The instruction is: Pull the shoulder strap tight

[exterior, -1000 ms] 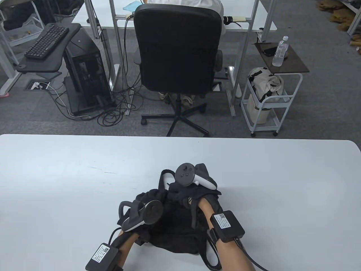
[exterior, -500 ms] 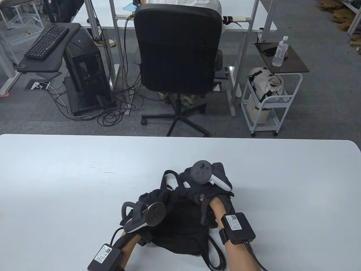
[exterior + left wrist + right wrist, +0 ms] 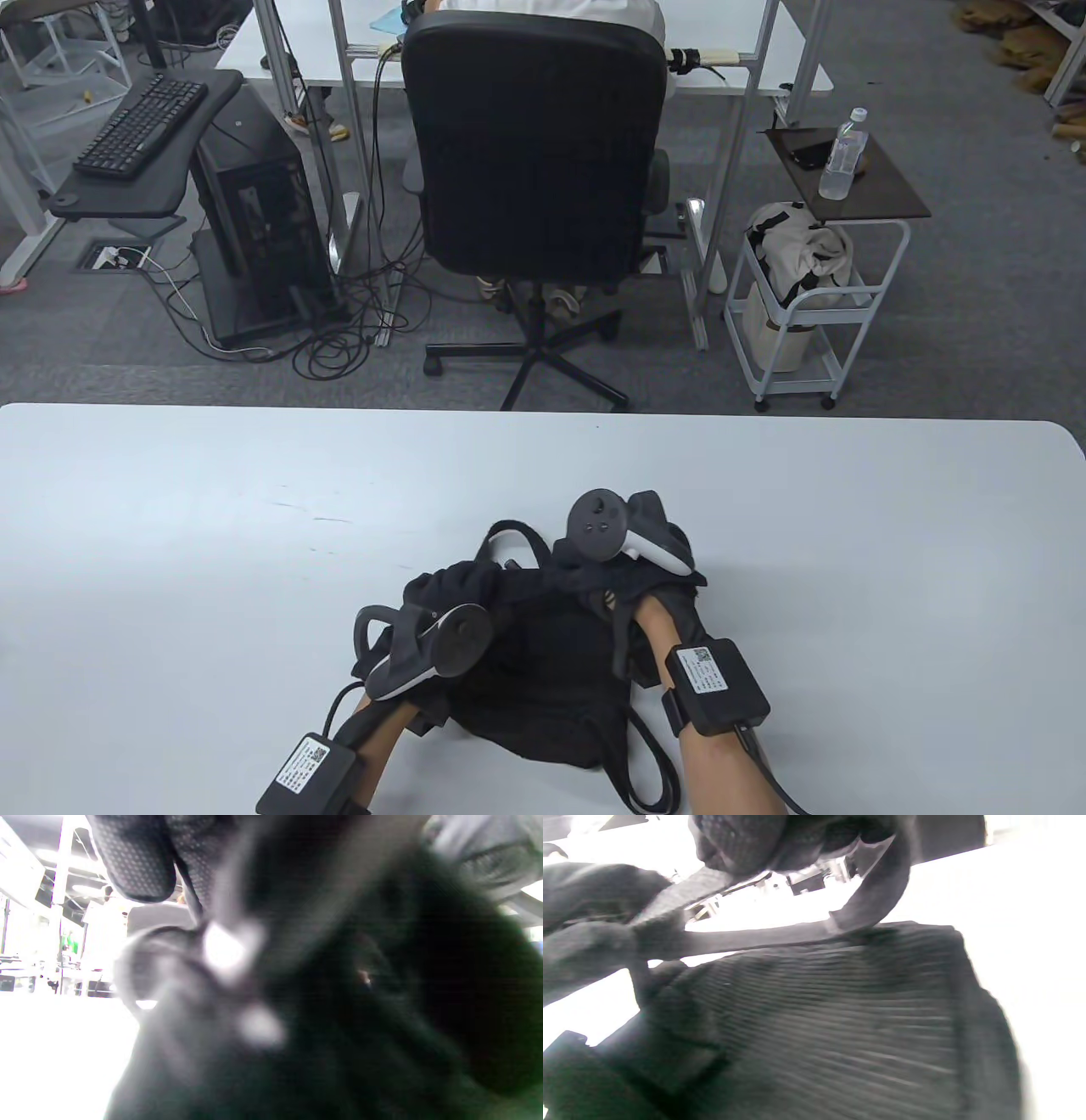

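I see my right hand gripping the shoulder strap at 1 o'clock of the black bag, while my left hand rests on it, grip unclear.

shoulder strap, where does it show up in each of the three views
Table view: the strap runs taut between the two hands, just below centre, over the black bag.
Left wrist view: too blurred to pick out the strap; only dark fabric.
Right wrist view: it runs across the upper left, from the right hand at the top edge, down and leftward.
Shared landmark: the bag, filling the lower part of both wrist views.
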A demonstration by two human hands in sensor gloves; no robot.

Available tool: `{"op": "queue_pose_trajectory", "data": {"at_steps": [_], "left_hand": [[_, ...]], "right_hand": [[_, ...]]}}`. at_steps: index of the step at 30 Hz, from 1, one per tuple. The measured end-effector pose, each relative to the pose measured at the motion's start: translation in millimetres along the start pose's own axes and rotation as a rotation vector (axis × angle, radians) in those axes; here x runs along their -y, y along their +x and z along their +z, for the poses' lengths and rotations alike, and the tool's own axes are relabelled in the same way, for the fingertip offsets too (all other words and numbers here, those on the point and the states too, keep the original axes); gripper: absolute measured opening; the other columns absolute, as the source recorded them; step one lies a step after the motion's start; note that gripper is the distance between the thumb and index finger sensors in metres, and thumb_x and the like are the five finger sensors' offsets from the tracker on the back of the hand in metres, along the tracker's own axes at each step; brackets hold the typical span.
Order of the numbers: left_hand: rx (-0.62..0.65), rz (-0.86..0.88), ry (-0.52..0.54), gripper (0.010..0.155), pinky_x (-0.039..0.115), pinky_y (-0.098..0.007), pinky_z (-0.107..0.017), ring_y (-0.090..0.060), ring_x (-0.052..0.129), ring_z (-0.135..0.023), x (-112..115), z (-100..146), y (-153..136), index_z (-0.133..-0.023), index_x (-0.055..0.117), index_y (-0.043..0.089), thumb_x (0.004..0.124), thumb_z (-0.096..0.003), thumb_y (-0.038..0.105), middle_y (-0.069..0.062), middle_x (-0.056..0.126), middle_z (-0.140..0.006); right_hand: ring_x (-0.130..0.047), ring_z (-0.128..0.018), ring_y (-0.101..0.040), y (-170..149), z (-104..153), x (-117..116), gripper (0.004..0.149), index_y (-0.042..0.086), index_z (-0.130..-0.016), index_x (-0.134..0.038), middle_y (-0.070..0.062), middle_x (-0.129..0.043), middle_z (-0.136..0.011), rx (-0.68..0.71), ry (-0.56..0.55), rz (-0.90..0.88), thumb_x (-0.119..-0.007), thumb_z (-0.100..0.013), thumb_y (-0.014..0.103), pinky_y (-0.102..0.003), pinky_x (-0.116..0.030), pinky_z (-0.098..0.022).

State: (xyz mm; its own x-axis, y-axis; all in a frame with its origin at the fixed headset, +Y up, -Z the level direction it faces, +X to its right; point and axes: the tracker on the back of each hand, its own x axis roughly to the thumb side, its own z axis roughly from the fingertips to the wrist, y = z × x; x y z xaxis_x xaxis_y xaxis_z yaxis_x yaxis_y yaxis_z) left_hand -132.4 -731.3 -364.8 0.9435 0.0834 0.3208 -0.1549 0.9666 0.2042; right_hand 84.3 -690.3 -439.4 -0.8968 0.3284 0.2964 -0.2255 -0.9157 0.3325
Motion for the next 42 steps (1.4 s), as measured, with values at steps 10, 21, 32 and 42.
{"op": "queue_pose_trajectory", "data": {"at_steps": [10, 21, 32, 42], "left_hand": [[0.03, 0.014, 0.024, 0.064, 0.074, -0.054, -0.073, -0.023, 0.092, -0.092, -4.2, 2.4, 11.4, -0.107, 0.061, 0.022, 0.07, -0.051, 0.051, -0.003, 0.076, -0.105], [0.015, -0.06, 0.043, 0.063, 0.073, -0.055, -0.073, -0.027, 0.088, -0.098, -7.1, 2.7, 9.7, -0.107, 0.061, 0.022, 0.068, -0.0514, 0.051, -0.003, 0.076, -0.106], [0.035, 0.011, 0.012, 0.064, 0.072, -0.054, -0.074, -0.027, 0.086, -0.099, -6.7, 1.4, 9.4, -0.109, 0.057, 0.024, 0.068, -0.0517, 0.05, -0.003, 0.073, -0.107], [0.02, 0.059, -0.011, 0.064, 0.072, -0.055, -0.073, -0.027, 0.088, -0.096, -9.4, 0.7, 0.2, -0.108, 0.056, 0.022, 0.068, -0.0515, 0.05, -0.003, 0.073, -0.106]], "right_hand": [[-0.039, -0.106, -0.04, 55.4, -14.4, -18.3, 0.077, 0.025, -0.111, -0.053, -0.006, -0.045, -0.118, 0.129, 0.14, -0.047, -0.066, -0.042, 0.057, -0.07, -0.022, -0.073], [-0.072, -0.078, -0.037, 32.5, -3.8, -7.5, 0.035, 0.019, -0.069, -0.085, -0.008, -0.084, -0.076, 0.108, -0.002, -0.002, -0.071, -0.047, 0.041, -0.066, -0.043, -0.072], [-0.05, -0.104, -0.041, 30.1, 3.2, -5.7, 0.076, 0.024, -0.11, -0.057, -0.007, -0.052, -0.117, 0.108, 0.0, -0.02, -0.067, -0.042, 0.058, -0.071, -0.031, -0.073], [-0.079, -0.066, -0.038, 56.3, -14.6, -21.1, 0.037, 0.016, -0.067, -0.086, -0.01, -0.088, -0.068, 0.189, 0.017, -0.115, -0.071, -0.048, 0.044, -0.062, -0.058, -0.065]]}}
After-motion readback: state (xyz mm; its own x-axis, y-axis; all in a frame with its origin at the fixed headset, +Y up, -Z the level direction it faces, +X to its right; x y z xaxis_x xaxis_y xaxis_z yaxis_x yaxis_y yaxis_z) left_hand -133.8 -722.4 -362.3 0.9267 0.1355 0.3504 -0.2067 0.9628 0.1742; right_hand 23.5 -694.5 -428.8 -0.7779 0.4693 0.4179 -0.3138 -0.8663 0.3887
